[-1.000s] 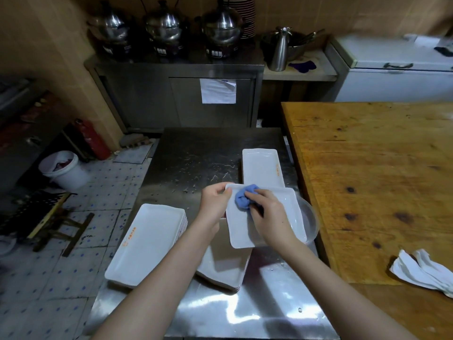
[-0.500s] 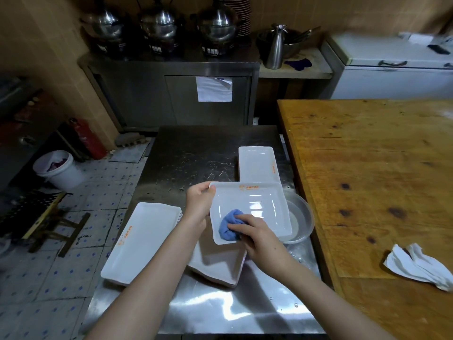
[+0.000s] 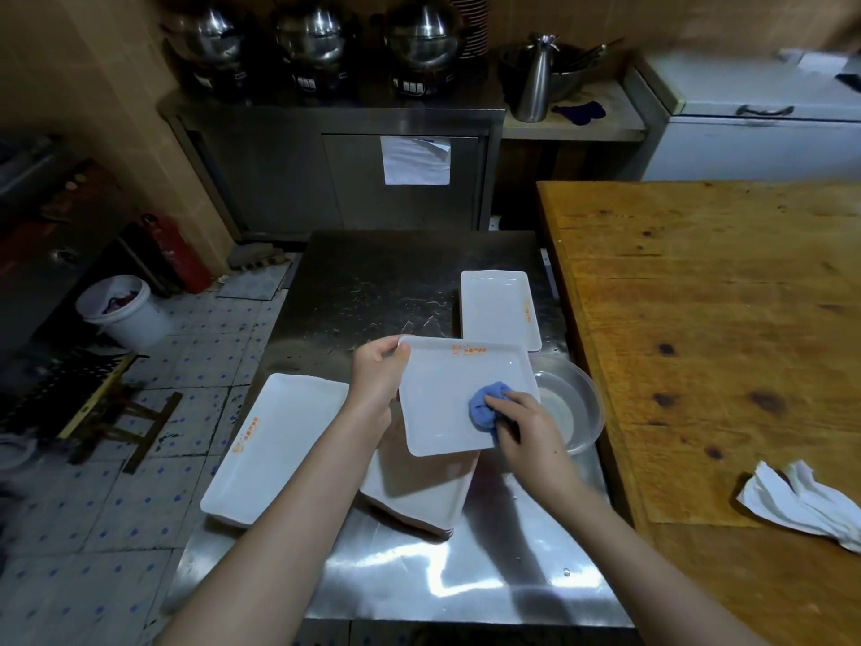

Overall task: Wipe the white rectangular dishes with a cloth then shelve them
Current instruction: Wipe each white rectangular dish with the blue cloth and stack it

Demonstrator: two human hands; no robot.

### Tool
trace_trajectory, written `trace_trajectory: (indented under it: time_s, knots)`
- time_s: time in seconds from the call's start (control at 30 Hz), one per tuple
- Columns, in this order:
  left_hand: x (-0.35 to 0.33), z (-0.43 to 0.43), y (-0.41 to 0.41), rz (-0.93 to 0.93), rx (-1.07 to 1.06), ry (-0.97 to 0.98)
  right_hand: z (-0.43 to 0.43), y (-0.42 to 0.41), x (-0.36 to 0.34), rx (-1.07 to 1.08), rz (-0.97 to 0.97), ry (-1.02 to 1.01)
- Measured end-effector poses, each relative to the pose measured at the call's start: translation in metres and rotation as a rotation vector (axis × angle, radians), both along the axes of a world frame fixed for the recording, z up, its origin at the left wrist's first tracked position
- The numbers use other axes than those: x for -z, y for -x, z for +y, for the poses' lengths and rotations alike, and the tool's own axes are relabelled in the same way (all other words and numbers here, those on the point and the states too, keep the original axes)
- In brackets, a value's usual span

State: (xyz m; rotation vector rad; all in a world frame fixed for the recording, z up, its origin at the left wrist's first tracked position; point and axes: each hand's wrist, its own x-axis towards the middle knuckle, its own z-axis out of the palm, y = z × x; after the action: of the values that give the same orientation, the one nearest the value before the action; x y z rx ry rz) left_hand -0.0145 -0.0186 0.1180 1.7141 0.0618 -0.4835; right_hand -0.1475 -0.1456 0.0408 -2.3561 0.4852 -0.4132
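My left hand (image 3: 376,375) grips the left edge of a white rectangular dish (image 3: 442,403), held face up above the steel table (image 3: 372,282). My right hand (image 3: 522,419) presses a bunched blue cloth (image 3: 484,405) onto the dish's right half. Under the held dish lies a stack of white dishes (image 3: 419,496). Another stack of dishes (image 3: 275,445) sits at the table's left edge. A single white dish (image 3: 496,307) lies farther back on the table.
A clear bowl (image 3: 573,407) sits beside the held dish, against the wooden table (image 3: 722,319). A crumpled white cloth (image 3: 801,501) lies on that wooden top. Steel pots (image 3: 317,35) stand on a cabinet behind. A white bucket (image 3: 123,310) stands on the tiled floor.
The dish has been turned face up from its tilted position. The blue cloth has moved from the dish's top edge down, then across to its right half.
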Motion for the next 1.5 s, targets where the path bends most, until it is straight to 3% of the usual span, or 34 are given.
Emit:
trace_trajectory:
  time_s: [0.17,0.33,0.63,1.0,1.27,1.5]
  knots:
    - [0.003,-0.004,0.003,0.029,-0.038,0.042,0.05,-0.015,-0.014,-0.18,-0.106,0.022]
    - [0.004,-0.003,0.003,0.079,-0.051,0.091,0.041,-0.014,-0.014,-0.264,-0.062,0.058]
    - [0.009,0.012,-0.01,0.076,-0.048,0.053,-0.029,-0.012,0.002,0.068,-0.033,0.001]
    - [0.034,0.015,-0.056,0.114,-0.251,0.094,-0.053,-0.026,-0.008,0.212,-0.168,-0.189]
    - [0.066,-0.006,-0.1,0.235,-0.506,0.173,-0.079,-0.029,0.003,0.245,-0.1,-0.194]
    - [0.098,-0.036,-0.124,0.322,-0.549,0.202,-0.09,-0.037,0.016,0.245,-0.061,-0.194]
